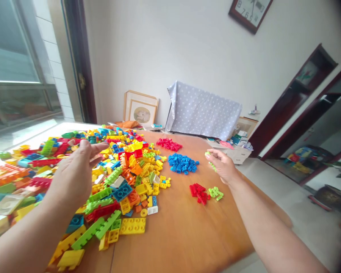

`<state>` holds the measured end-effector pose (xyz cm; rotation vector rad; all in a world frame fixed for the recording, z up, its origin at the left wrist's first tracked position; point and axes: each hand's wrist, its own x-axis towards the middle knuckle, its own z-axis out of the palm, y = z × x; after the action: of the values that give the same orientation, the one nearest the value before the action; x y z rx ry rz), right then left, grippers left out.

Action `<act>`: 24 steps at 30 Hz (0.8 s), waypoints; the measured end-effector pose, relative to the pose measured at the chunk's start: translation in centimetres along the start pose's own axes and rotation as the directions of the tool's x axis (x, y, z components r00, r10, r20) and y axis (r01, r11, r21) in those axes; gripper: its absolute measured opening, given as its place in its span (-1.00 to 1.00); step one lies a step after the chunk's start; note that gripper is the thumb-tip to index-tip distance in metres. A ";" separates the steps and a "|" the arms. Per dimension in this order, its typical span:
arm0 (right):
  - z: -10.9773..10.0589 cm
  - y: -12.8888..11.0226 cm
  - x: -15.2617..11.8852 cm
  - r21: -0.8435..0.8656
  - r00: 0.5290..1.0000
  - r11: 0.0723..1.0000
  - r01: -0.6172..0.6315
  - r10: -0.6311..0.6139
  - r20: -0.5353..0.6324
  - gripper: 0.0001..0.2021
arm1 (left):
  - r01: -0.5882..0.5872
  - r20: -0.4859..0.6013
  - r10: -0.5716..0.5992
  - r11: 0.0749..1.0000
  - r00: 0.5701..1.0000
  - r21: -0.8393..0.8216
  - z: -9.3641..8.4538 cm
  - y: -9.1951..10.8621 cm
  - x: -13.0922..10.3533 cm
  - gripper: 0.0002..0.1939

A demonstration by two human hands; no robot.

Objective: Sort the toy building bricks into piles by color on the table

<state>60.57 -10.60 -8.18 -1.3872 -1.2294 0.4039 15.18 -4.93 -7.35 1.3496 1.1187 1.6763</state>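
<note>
My left hand (76, 170) hovers over the big mixed heap of toy bricks (102, 193) at the left, its fingers apart and nothing seen in them. My right hand (223, 165) is closed on light green bricks (212, 166), above the right part of the wooden table. Below it lie a small light green pile (216, 193) and, touching it, a red pile (199, 193). A blue pile (183, 163) sits between the heap and my right hand, with a pinkish-red pile (169, 144) behind it.
The wooden table (173, 235) has its right edge under my right forearm. Behind it stand framed pictures (142, 113), a polka-dot cloth (201, 110) over something, and a white cabinet (240, 153) with items on top. A wall clock (250, 13) hangs above.
</note>
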 end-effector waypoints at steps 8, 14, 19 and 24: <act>13.8 -8.1 -1.9 0.096 0.946 0.994 0.057 -0.085 0.312 -0.51 | 0.083 -0.194 -0.168 0.920 0.967 -0.383 -3.0 -0.2 3.0 -0.53; 26.2 -9.2 -0.1 0.070 0.919 0.996 0.054 -0.077 0.386 -0.51 | 0.079 -0.247 -0.182 0.923 0.952 -0.376 -4.1 -1.0 3.7 -0.52; 33.5 -11.2 0.9 0.233 0.897 0.968 -0.094 -0.019 0.442 -0.51 | 0.080 -0.281 -0.188 0.932 0.941 -0.354 -4.4 -1.3 3.9 -0.50; 35.0 -13.0 0.7 0.388 0.888 0.898 -0.209 0.009 0.459 -0.62 | 0.086 -0.290 -0.186 0.942 0.939 -0.326 -4.6 -1.7 3.9 -0.49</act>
<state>26.60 4.83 -5.60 -1.0074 -1.3251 1.0614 9.89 -1.63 -7.85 0.8049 1.0422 1.9135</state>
